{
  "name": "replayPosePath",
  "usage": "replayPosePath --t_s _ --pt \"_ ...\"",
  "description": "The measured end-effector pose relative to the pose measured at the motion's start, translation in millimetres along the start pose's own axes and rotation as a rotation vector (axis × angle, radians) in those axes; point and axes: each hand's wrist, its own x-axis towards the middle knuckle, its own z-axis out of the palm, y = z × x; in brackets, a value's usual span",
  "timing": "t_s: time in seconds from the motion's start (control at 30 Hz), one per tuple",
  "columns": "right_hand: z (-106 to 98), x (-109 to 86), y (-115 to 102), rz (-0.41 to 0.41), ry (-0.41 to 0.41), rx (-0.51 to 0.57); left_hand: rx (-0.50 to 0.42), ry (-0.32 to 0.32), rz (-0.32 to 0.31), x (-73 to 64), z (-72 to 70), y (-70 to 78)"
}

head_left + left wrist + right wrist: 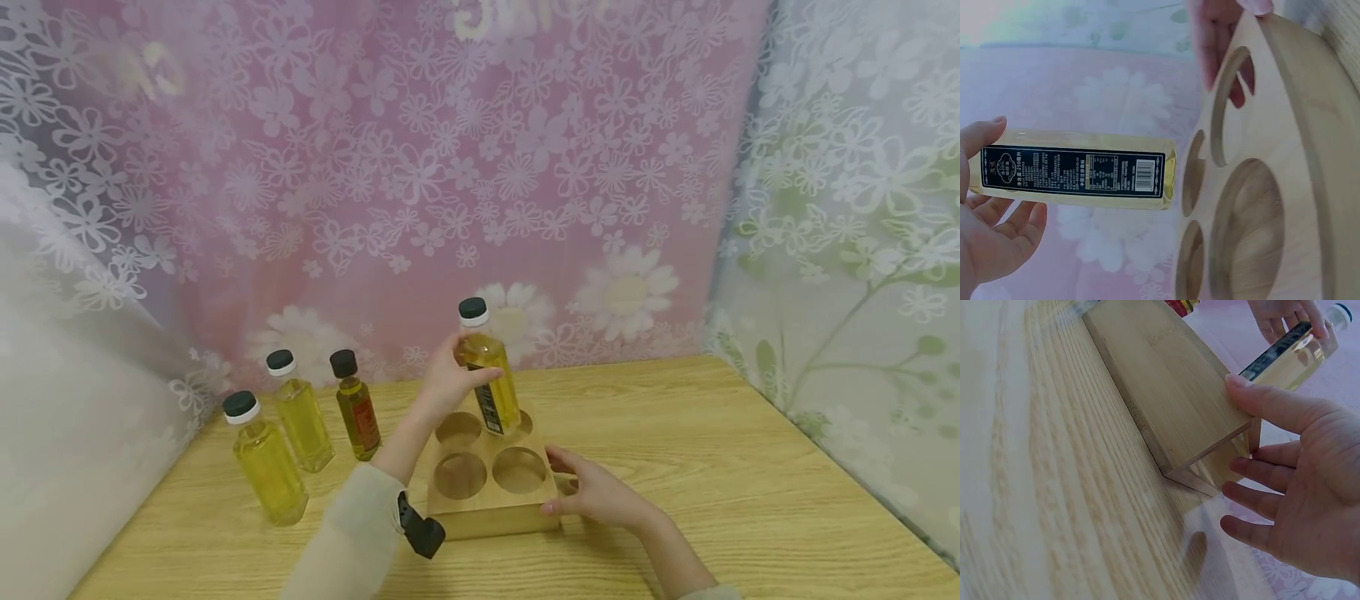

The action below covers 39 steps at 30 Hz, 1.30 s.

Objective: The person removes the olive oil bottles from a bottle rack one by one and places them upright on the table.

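Observation:
My left hand (453, 379) grips a square clear bottle of yellow oil (504, 392) with a dark cap and white collar. A black label with white print and a barcode faces the left wrist camera. The bottle tilts slightly, its base over the back right hole of a wooden bottle rack (480, 518) with round holes. At the rack's right end, my right hand (600, 492) holds the front corner, the thumb (1260, 400) on the front panel's edge and fingertips reaching in at the open side, showing through a hole in the left wrist view.
Left of the rack stand two clear oil bottles, one in front (270, 471) and one behind (303, 421), and a smaller dark bottle with a red label (364, 421). The wood-grain table (660, 425) meets a flowered pink curtain (420, 192) behind and pale curtains at both sides.

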Motion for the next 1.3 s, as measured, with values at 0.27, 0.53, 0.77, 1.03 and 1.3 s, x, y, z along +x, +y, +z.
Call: replayPosePath --t_s 0.27,0.53,0.77,1.03,1.3 --pt "0.3 0.1 -1.9 -0.019 -0.011 -0.005 -0.002 0.074 -0.028 -11.5 -29.1 5.2" --pt "0.8 0.3 -1.8 -0.019 -0.008 -0.002 0.011 0.115 -0.111 -32.6 -62.5 -6.1" --pt "0.4 2.3 0.9 -0.029 -0.016 0.009 0.071 0.187 -0.125 -51.7 -89.3 -12.1" --pt "-0.2 1.6 0.9 -0.021 -0.014 0.002 0.215 0.223 -0.205 -78.3 -111.4 -18.4" --pt "-0.2 3.5 2.4 -0.038 -0.019 0.0 0.272 0.23 -0.292 -99.4 -121.6 -27.0"
